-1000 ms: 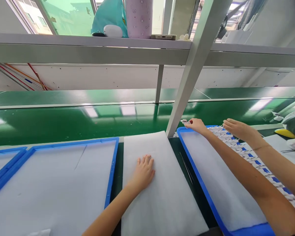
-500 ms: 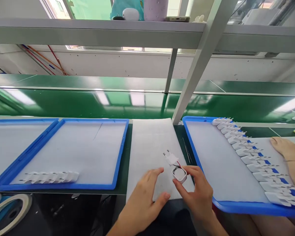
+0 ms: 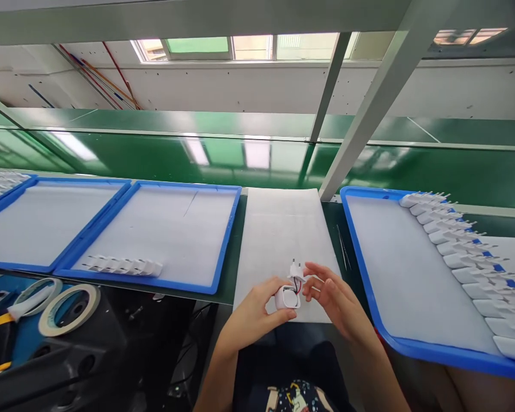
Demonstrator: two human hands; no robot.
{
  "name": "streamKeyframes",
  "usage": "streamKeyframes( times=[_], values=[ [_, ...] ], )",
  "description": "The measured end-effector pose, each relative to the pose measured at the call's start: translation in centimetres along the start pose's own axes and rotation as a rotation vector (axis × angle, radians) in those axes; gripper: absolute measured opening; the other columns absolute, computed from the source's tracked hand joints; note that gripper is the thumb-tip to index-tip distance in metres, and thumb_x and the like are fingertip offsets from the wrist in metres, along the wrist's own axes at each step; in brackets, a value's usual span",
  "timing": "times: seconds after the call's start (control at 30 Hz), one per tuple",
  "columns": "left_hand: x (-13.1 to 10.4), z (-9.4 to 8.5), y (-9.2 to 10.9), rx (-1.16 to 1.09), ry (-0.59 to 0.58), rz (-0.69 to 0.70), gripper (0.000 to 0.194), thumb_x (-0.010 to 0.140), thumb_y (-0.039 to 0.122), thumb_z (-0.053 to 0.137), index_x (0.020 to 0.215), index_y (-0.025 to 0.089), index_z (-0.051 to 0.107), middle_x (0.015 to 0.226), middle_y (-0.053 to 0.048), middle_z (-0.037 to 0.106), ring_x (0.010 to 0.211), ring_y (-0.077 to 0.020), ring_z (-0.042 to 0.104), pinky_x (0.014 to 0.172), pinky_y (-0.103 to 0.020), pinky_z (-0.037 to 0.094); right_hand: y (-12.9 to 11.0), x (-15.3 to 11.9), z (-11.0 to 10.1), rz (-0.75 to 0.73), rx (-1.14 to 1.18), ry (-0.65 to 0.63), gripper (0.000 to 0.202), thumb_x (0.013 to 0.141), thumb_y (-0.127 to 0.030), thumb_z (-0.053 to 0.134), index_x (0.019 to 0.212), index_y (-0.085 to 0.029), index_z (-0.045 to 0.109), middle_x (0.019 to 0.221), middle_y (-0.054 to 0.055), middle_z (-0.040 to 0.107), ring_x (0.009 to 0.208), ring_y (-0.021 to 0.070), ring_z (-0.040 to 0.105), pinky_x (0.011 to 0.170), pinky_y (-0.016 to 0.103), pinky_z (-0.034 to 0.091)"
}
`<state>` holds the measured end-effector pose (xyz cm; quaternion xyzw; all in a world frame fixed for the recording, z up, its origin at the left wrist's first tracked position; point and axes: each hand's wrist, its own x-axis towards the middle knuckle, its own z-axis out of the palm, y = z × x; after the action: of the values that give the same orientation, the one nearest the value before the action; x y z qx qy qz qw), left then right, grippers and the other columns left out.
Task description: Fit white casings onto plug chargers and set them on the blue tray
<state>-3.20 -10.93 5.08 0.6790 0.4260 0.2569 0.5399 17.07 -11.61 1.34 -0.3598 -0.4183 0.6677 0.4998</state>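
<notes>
My left hand (image 3: 260,312) grips a white charger housing (image 3: 280,298) between thumb and fingers, its open end showing a dark inside. Red and black wires run from it to a white two-pin plug piece (image 3: 296,272), which stands just above the housing with its pins pointing away from me. Beside the plug piece is my right hand (image 3: 332,294), fingers apart and slightly curled. Its fingertips are very near the plug piece; whether they touch it I cannot tell. White paper (image 3: 278,229) lies on the bench under both hands.
On the right, a blue-rimmed tray (image 3: 369,297) holds a long row of white chargers (image 3: 467,260). Tweezers (image 3: 342,247) lie beside it. Another blue-rimmed tray (image 3: 189,229) at left has a short row of white plug pieces (image 3: 122,265). Tape rolls (image 3: 51,326) sit lower left.
The charger housing has passed from my right hand to my left, which has closed on it. My right hand has let go. The view has tilted down and shifted left.
</notes>
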Motion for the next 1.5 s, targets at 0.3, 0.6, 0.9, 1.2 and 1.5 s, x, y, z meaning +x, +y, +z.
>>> streamKeyframes(
  times=[0.3, 0.6, 0.9, 1.2, 1.5],
  values=[
    [0.4, 0.3, -1.2, 0.124, -0.209, -0.044, 0.029, 0.082, 0.030, 0.063, 0.110, 0.025, 0.057, 0.099, 0.003, 0.063, 0.088, -0.0161, 0.056, 0.077, -0.025, 0.040, 0.5, 0.1, -0.4, 0.241, 0.029, 0.026, 0.020, 0.080, -0.032, 0.068, 0.094, -0.023, 0.058, 0.083, -0.001, 0.052, 0.064, 0.0095, 0.048, 0.056, 0.023, 0.040],
    [2.4, -0.4, -3.7, 0.079, -0.270, -0.024, 0.027, 0.082, 0.033, 0.060, 0.105, 0.020, 0.058, 0.095, 0.000, 0.061, 0.084, -0.0154, 0.053, 0.073, -0.023, 0.040, 2.5, 0.9, -1.9, 0.306, 0.086, 0.006, 0.027, 0.077, -0.033, 0.071, 0.099, -0.020, 0.064, 0.080, 0.000, 0.054, 0.066, 0.0096, 0.049, 0.063, 0.023, 0.042],
    [2.6, -0.5, -5.5, 0.004, -0.307, -0.019, 0.027, 0.077, 0.034, 0.065, 0.096, 0.017, 0.056, 0.081, 0.002, 0.054, 0.071, -0.0116, 0.048, 0.059, -0.020, 0.034, 2.1, 1.1, -1.6, 0.299, -0.190, -0.116, 0.026, 0.074, -0.034, 0.072, 0.091, -0.017, 0.064, 0.072, 0.001, 0.062, 0.067, 0.0143, 0.057, 0.068, 0.029, 0.047],
    [2.5, -0.1, -5.4, 0.114, -0.291, 0.018, 0.020, 0.080, 0.032, 0.062, 0.093, 0.019, 0.055, 0.084, 0.002, 0.057, 0.073, -0.0127, 0.051, 0.062, -0.021, 0.035, 0.8, 0.9, -0.7, 0.304, -0.435, -0.068, 0.017, 0.077, -0.030, 0.067, 0.089, -0.018, 0.066, 0.079, 0.001, 0.062, 0.066, 0.0135, 0.058, 0.062, 0.026, 0.048],
    [2.5, 0.7, -5.3, 0.308, -0.232, -0.013, 0.024, 0.087, 0.042, 0.052, 0.088, 0.018, 0.049, 0.082, 0.000, 0.058, 0.071, -0.0154, 0.053, 0.060, -0.025, 0.034, 1.5, 1.3, -0.7, 0.247, -0.573, -0.016, 0.015, 0.074, -0.030, 0.069, 0.082, -0.018, 0.068, 0.077, 0.003, 0.068, 0.073, 0.0187, 0.064, 0.060, 0.026, 0.053]
  ],
)
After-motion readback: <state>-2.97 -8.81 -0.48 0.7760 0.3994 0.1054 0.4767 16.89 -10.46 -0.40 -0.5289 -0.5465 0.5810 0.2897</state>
